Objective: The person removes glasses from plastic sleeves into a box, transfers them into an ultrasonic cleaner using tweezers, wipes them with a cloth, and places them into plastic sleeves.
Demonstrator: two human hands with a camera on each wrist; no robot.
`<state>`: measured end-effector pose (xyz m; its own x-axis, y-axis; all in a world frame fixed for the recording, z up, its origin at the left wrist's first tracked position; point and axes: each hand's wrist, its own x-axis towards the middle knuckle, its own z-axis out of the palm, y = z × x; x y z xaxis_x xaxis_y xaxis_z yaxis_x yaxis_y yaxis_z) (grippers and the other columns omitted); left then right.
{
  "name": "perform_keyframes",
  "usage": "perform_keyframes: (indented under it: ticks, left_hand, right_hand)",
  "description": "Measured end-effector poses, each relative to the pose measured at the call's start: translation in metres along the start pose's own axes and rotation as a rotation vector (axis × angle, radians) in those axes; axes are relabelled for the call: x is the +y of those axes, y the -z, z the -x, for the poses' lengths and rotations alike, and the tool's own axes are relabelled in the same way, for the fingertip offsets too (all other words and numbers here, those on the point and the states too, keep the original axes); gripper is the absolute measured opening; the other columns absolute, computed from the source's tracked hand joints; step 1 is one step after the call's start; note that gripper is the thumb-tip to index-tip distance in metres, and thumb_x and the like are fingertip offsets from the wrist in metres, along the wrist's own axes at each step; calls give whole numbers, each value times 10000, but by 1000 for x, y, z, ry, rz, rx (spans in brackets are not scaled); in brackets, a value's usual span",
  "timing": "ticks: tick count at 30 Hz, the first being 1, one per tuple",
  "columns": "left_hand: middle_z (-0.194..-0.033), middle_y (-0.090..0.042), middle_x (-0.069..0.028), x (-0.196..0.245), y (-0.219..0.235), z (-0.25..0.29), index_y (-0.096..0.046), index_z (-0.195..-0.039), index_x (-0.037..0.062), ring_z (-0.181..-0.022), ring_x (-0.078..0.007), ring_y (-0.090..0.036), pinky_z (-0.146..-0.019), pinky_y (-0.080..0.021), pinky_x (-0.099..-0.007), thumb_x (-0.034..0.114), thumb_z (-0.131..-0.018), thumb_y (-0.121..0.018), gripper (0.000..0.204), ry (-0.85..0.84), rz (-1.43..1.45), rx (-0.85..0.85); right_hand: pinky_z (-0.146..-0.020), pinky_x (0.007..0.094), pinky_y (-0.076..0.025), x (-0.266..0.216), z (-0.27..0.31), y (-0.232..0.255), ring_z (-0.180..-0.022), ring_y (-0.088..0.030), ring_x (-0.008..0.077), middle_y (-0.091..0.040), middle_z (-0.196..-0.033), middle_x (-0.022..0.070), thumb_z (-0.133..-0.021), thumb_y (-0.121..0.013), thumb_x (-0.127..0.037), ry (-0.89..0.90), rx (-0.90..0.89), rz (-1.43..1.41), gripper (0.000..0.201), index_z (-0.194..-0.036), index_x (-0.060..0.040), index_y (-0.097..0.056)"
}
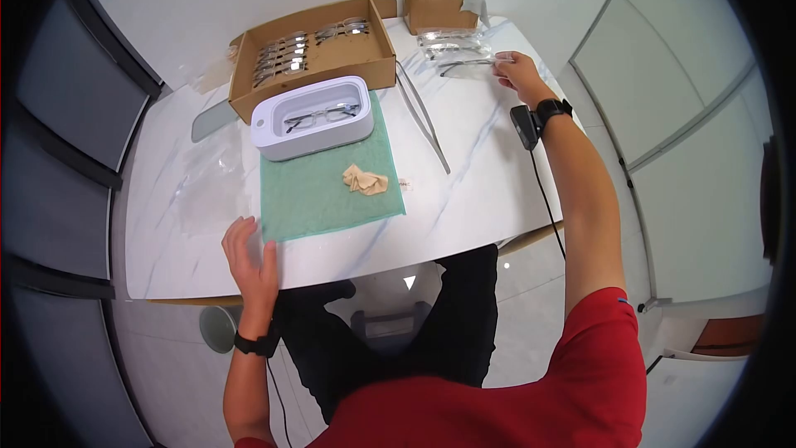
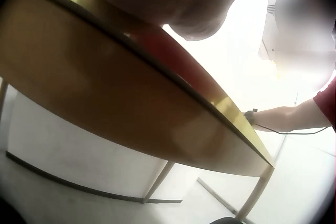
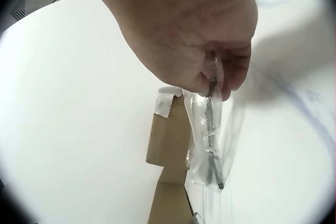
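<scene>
At the right rear of the table, my right hand [image 1: 521, 73] pinches one end of a pair of glasses in a clear plastic sleeve [image 3: 210, 134]. More sleeved glasses [image 1: 448, 40] lie just behind it. My left hand [image 1: 251, 261] is at the front left table edge, fingers loosely extended and holding nothing; the left wrist view shows it only as a dark blur. A white ultrasonic cleaner [image 1: 313, 144] stands on a green cloth [image 1: 315, 203], with a pair of glasses [image 1: 322, 118] in its basin. Near the cloth's front right lies a crumpled beige cloth [image 1: 365, 180].
Behind the cleaner, a shallow cardboard box [image 1: 352, 62] holds several glasses in two columns. Long metal tweezers [image 1: 424, 124] lie right of the cleaner. A small cardboard box [image 1: 427, 13] stands at the back. Clear plastic bags [image 1: 214, 187] and a grey translucent lid [image 1: 213, 122] lie left.
</scene>
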<state>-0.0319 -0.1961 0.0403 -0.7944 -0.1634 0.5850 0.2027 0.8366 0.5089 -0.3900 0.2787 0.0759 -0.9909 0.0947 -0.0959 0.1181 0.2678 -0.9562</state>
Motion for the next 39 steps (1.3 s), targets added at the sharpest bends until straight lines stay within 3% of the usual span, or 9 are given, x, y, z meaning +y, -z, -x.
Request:
perform_keyframes:
  ticks: [6,10,17,19,24,28,32,36,39]
  left_hand:
    - [-1235,-588,-141,10,1,-5,-608,-1015,-3,-1248,-352,-489,-1048,-386,-435,30,-858,-612,160,19,-53,-86]
    - [-1223,-594,-137,12,1,-7,-621,-960,-6,-1244,-351,-495,-1043,-391,-436,56,-870,-608,110,25,-48,-110]
    - [-1214,-595,-144,11,2,-5,-624,-949,-6,-1235,-352,-501,-1041,-392,-440,57,-860,-614,110,31,-16,-101]
    - [-1212,-595,-146,11,1,-8,-624,-949,-6,-1234,-353,-502,-1041,-392,-441,51,-854,-614,110,36,-10,-102]
    - [-1209,-589,-162,6,2,-7,-621,-951,1,-1191,-388,-512,-999,-413,-461,42,-822,-658,141,-22,-23,-77]
    - [-1191,-594,-155,2,0,-5,-620,-948,9,-1177,-388,-520,-977,-426,-460,60,-805,-696,170,-29,6,-36]
    - [-1191,-610,-144,3,0,-4,-633,-936,5,-1199,-354,-523,-1002,-418,-433,29,-816,-673,129,-12,34,-9]
    - [-1181,-610,-144,2,0,-3,-632,-927,7,-1179,-358,-531,-989,-426,-436,29,-810,-686,131,-20,57,15]
    - [-1162,-615,-149,0,-2,-1,-629,-917,9,-1151,-364,-542,-971,-437,-436,36,-808,-697,131,-33,74,40]
  right_hand:
    - [-781,289,-511,12,-54,3,-909,-631,117,-663,-1009,11,-848,-692,-148,36,-64,206,353,-1184,-62,-628]
    - [-684,294,-546,18,-70,2,-855,-668,170,-699,-965,95,-800,-752,-153,102,43,271,459,-1213,1,-626]
    - [-758,334,-558,21,-67,-5,-917,-686,230,-699,-1050,174,-739,-803,-245,92,110,473,600,-1240,22,-607]
    - [-843,393,-543,26,-67,-2,-997,-674,300,-693,-1104,194,-739,-790,-308,349,318,836,616,-1238,6,-611]
    - [-889,412,-522,38,-74,10,-1012,-666,322,-697,-1115,173,-777,-748,-357,532,418,816,542,-1194,-24,-649]
    - [-816,356,-539,-3,0,-20,-904,-689,261,-711,-1073,137,-824,-735,-286,560,286,583,428,-1160,-28,-669]
    - [-661,263,-517,-31,107,-78,-719,-653,144,-709,-985,78,-855,-744,-165,677,-97,429,285,-1103,-38,-686]
    - [-705,346,-532,-62,216,-141,-774,-650,244,-652,-949,89,-837,-730,-154,801,-448,559,326,-1144,-65,-665]
    - [-742,382,-536,-44,230,-176,-828,-647,306,-642,-976,106,-839,-699,-129,1079,-357,615,329,-1164,-93,-658]
